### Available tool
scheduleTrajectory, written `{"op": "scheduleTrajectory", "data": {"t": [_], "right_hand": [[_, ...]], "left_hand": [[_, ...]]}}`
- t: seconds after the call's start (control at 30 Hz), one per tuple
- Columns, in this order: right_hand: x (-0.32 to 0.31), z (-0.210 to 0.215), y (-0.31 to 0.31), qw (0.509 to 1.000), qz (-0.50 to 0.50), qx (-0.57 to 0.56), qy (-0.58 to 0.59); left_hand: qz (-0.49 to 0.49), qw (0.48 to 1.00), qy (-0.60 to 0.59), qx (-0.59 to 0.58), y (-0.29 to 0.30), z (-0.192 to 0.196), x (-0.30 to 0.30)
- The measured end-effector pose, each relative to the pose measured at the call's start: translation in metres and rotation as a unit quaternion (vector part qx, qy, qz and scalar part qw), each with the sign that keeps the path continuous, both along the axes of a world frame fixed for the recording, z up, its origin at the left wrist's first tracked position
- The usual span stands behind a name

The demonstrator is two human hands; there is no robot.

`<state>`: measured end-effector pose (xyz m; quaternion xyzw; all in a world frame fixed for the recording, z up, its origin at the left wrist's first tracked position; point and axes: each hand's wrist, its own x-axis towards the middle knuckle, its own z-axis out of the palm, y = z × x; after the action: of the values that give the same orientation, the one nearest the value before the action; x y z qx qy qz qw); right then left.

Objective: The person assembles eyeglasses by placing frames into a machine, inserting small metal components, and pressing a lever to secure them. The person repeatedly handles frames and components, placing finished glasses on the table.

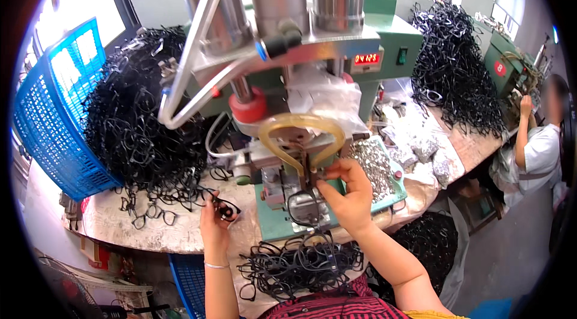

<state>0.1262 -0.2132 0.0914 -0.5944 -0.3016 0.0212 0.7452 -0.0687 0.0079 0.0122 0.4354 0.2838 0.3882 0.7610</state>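
We have a black eyeglass frame (302,206) seated on the bed of the green press machine (384,36), right under its tooling, and our right hand (347,194) is on it, fingers pinched around the frame's upper edge where it meets the small metal fixture; the frame hangs just below and to the left of that hand, touching the fingertips. Our left hand (214,221) rests on the worn tabletop (150,232) off to the left, closed on a second black frame (225,208) that sticks out past the thumb. As we judge it, the work is somewhere in the middle: a tangle of frames (300,262) lies at the table's near edge in front of us, while a far larger heap of black frames (141,121) spills from the tipped blue basket (51,121) on the left, so it looks as though much more remains than has been handled, though we cannot tell which pile is finished. A few loose frames lie scattered on the table between the heap and our left hand. To the right of the machine bed sits a tray of small silvery metal parts (372,166), and beyond it another heap of frames (457,66) near a second green machine, where another person (538,145) is seated at the far right.
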Motion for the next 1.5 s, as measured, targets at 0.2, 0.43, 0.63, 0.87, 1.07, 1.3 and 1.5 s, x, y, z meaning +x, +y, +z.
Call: {"op": "scheduleTrajectory", "data": {"t": [0.2,0.43,0.63,0.87,1.07,1.3,1.5], "right_hand": [[-0.004,0.004,-0.004,0.996,0.058,0.0,0.064],[-0.031,0.04,-0.01,0.992,0.071,0.008,0.107],[0.043,-0.017,-0.054,0.893,-0.166,-0.34,-0.244],[0.07,-0.063,-0.068,0.867,-0.246,-0.344,-0.262],[0.084,-0.049,-0.009,0.807,-0.222,-0.426,-0.343],[0.068,-0.068,-0.089,0.957,-0.214,-0.181,-0.073],[0.072,-0.077,-0.064,0.978,-0.169,0.066,0.105]], "left_hand": [[0.014,0.973,-0.124,0.196,-0.029,0.061,0.019],[0.015,0.779,-0.132,0.612,-0.084,0.133,0.021],[-0.142,0.637,-0.035,0.757,-0.099,0.116,0.053],[-0.162,0.649,-0.037,0.742,-0.096,0.115,0.056],[-0.138,0.628,0.022,0.765,-0.107,0.116,0.045],[0.292,0.589,0.329,0.678,-0.03,0.075,-0.095],[0.382,0.66,0.364,0.535,0.096,0.054,-0.154]]}}
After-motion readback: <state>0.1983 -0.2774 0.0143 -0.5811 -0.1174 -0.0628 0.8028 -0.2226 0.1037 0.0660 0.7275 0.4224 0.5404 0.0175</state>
